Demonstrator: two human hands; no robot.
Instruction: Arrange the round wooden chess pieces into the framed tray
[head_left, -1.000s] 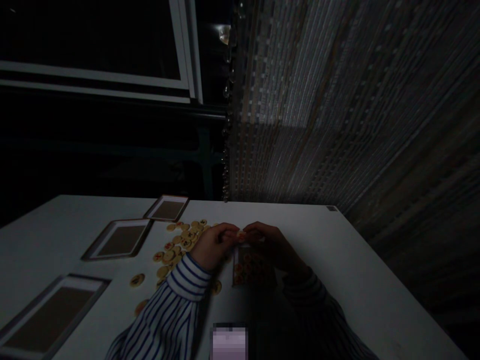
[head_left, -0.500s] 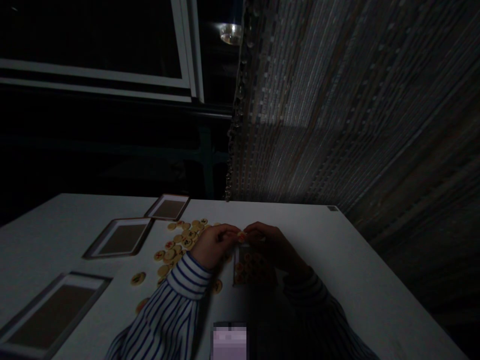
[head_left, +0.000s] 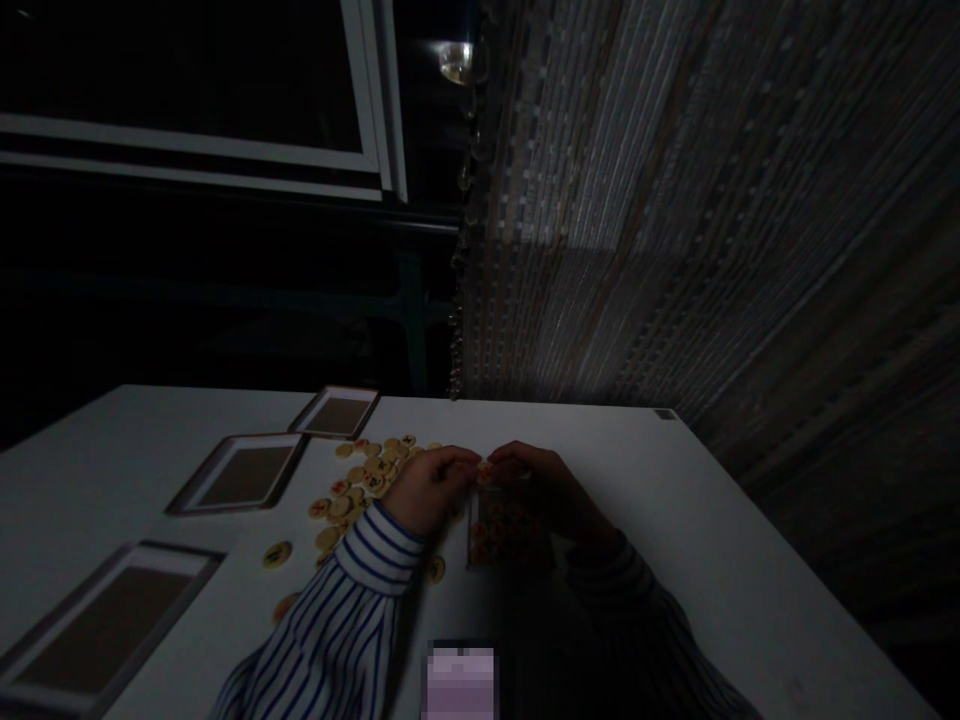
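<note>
My left hand (head_left: 426,490) and my right hand (head_left: 553,492) meet over the far end of a small box (head_left: 470,545). A round Chinese chess piece (head_left: 484,472) with a red mark is pinched between the fingertips of both. Rows of similar pieces (head_left: 499,530) lie in the box, dim in shadow and partly covered by my right hand. Beside my left hand spreads a loose heap of wooden Chinese chess pieces (head_left: 373,482), some with red or black characters; my hand and striped sleeve hide part of it.
Three shallow framed trays stand along the left: a near one (head_left: 135,545), a middle one (head_left: 296,440) and a far one (head_left: 371,395). Single pieces (head_left: 277,554) lie apart from the heap. A string curtain (head_left: 600,250) hangs behind the white table (head_left: 675,540). A pixelated patch covers the bottom middle.
Both hands stay almost in place around the piece. The view shifts very slightly, and the string curtain sways a little.
</note>
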